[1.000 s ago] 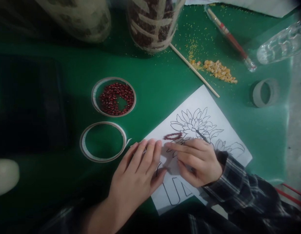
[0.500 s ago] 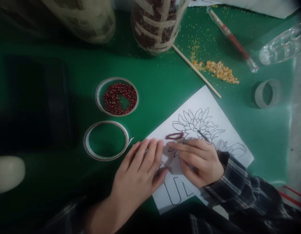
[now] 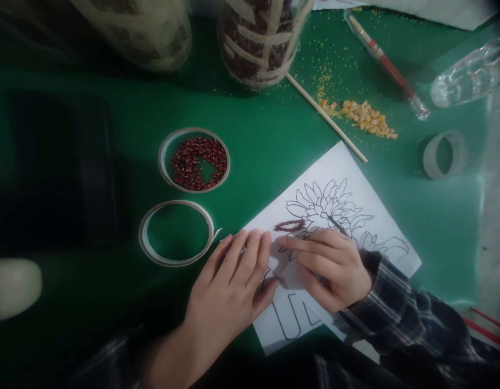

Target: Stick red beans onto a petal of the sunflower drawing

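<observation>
My left hand (image 3: 229, 286) lies flat on the left corner of a white sheet (image 3: 339, 162), its fingers stretched out and the thumb apart. The sheet bears a line drawing of flowers (image 3: 322, 202). One petal is outlined with dark red beans (image 3: 289, 225), just above my fingertips. My right hand (image 3: 334, 265) rests on the drawing, index finger reaching left to the paper below that petal, the other fingers curled. A dark stick-like thing (image 3: 337, 225) shows above its knuckles. Whatever its curled fingers may hold is hidden.
A ring of red beans (image 3: 199, 162) and a bare tape ring (image 3: 142, 237) lie left. Behind stand a twine-wrapped jar (image 3: 258, 43) and a larger one (image 3: 152, 32). Right are a wooden stick (image 3: 326, 118), corn kernels (image 3: 367, 119), a wrapped brush (image 3: 390, 70), a bottle (image 3: 468, 75) and a tape roll (image 3: 444, 156).
</observation>
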Demonstrator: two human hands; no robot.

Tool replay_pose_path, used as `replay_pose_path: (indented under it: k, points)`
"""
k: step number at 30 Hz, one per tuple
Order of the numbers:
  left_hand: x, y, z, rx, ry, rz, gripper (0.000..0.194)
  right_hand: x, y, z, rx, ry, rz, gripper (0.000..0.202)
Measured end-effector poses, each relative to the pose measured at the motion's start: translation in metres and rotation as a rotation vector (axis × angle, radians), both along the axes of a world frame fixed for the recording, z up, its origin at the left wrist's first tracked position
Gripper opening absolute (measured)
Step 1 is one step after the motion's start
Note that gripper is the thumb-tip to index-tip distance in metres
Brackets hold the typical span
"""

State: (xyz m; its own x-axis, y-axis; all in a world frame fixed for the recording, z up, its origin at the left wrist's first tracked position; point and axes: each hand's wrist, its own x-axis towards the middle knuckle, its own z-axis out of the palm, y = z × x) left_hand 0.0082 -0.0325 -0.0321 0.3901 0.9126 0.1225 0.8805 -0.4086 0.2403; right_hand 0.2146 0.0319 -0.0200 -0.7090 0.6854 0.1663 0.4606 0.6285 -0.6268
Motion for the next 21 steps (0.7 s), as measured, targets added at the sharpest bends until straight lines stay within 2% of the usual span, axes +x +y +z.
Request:
replay_pose_path:
  k: [7, 12, 16, 21]
  points:
    - [0.0002, -0.0001, -0.0007, 0.0, -0.002, -0.005, 0.059, 0.0011, -0.0008, 0.0026, -0.016, 0.07, -0.062, 0.025]
    - [-0.0001, 0.0006, 0.0005, -0.001, 0.001, -0.005, 0.058, 0.0014, 0.0022, -0.0011, 0.03, 0.002, 0.032, 0.025]
    - [-0.0007, 0.0009, 0.0005, 0.004, -0.002, -0.016, 0.057, 0.0024, 0.0021, -0.0018, 0.045, 0.002, 0.044, 0.026]
    - [-0.0003, 0.0003, -0.0001, 0.005, -0.009, -0.009, 0.057, 0.0031, 0.0001, 0.0024, 0.001, 0.076, -0.053, 0.026]
